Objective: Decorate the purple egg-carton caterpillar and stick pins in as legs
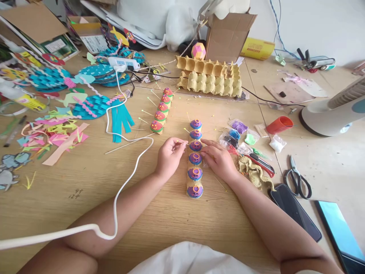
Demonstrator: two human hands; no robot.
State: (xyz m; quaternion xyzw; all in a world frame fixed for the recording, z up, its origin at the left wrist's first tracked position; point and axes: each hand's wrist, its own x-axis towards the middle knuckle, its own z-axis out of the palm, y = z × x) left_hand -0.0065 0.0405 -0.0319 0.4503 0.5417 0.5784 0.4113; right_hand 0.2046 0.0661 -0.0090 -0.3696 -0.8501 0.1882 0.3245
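Note:
A strip of egg carton cups lies lengthwise before me, its domes covered in purple and blue clay with orange rings and small faces. My left hand is closed in a pinch on a thin stick with a pale tip, which points at the left side of a middle dome. On the opposite side, my right hand has its fingers stretched out, with the fingertips against the strip. Another thin stick juts from the left of a dome farther up. A second strip, red and green, has several yellow-tipped sticks along its left.
A white cable crosses the table left of the strip. Clay packets, a red utility knife, scissors and a phone lie right. Egg cartons stand behind; paper scraps lie left.

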